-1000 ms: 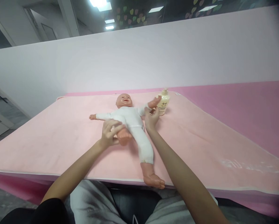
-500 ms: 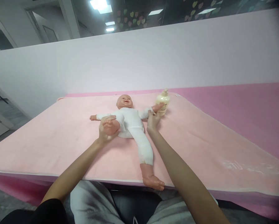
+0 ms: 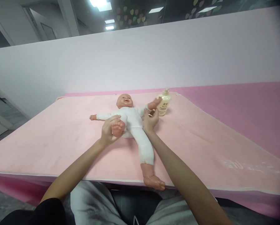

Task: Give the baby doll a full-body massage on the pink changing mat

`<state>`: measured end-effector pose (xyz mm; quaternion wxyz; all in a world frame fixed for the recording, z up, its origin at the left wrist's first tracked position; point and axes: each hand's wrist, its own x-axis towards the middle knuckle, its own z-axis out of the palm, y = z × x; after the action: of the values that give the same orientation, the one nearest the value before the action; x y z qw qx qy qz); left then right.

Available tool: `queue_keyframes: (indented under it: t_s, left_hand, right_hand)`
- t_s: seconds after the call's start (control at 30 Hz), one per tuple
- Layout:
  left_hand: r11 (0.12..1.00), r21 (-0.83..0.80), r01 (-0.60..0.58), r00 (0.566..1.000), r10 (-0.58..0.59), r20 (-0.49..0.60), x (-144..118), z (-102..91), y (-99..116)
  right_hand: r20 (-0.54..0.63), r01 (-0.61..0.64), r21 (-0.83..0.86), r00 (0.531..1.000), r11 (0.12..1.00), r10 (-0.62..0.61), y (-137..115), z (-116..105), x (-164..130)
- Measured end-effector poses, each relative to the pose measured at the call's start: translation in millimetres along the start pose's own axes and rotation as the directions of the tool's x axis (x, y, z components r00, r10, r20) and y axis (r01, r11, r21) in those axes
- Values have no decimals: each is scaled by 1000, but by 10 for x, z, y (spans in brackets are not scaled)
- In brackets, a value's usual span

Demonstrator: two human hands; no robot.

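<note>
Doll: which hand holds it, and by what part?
Both. The left hand grips the doll by its raised, bent leg, at the foot. The right hand holds its arm near the wrist, beside the lotion bottle.

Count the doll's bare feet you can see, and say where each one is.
2. One foot is raised in the left hand; the other foot lies at the towel's near edge.

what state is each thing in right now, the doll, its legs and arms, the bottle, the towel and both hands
baby doll in white bodysuit: on its back, head away from the person
left hand: gripping the doll's raised bent leg by the foot
right hand: holding the doll's raised arm
doll's other leg: straight, foot at the edge
cream pump bottle: upright
pale pink towel: spread flat
</note>
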<state>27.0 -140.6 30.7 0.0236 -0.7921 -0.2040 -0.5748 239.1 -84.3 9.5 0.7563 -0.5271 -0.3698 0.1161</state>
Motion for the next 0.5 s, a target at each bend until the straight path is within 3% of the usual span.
queue_keyframes:
  t_s: [0.03, 0.1, 0.17, 0.2, 0.27, 0.37, 0.43, 0.5]
  left_hand:
    - [992, -32, 124, 992, -124, 19, 4, 25, -34]
    - [942, -85, 324, 946, -320, 53, 10, 82, -89]
    - [894, -123, 431, 902, -423, 87, 18, 130, -117]
    - [882, -135, 452, 892, -442, 98, 20, 144, -121]
    - [880, -135, 456, 890, -447, 93, 20, 141, -119]
    - [929, -74, 361, 931, -364, -18, 7, 66, -120]
    - [981, 3, 195, 978, -194, -82, 6, -9, -136]
    - [995, 95, -39, 996, 47, -80, 24, -78, -147]
  right_hand:
    - [115, 92, -57, 990, 994, -85, -15, 4, -19]
    - [367, 299, -153, 902, 942, -226, -26, 3, -39]
    - [529, 449, -199, 798, 871, -290, -19, -3, -39]
    - [554, 475, -210, 778, 854, -296, -13, -6, -35]
    - [515, 442, -203, 807, 874, -289, 1, -6, -29]
    - [336, 235, -120, 924, 965, -183, 30, 10, -26]
    - [183, 41, -28, 982, 999, -36, 75, 27, -12]
    - [32, -136, 83, 990, 987, 134, 158, 39, 22]
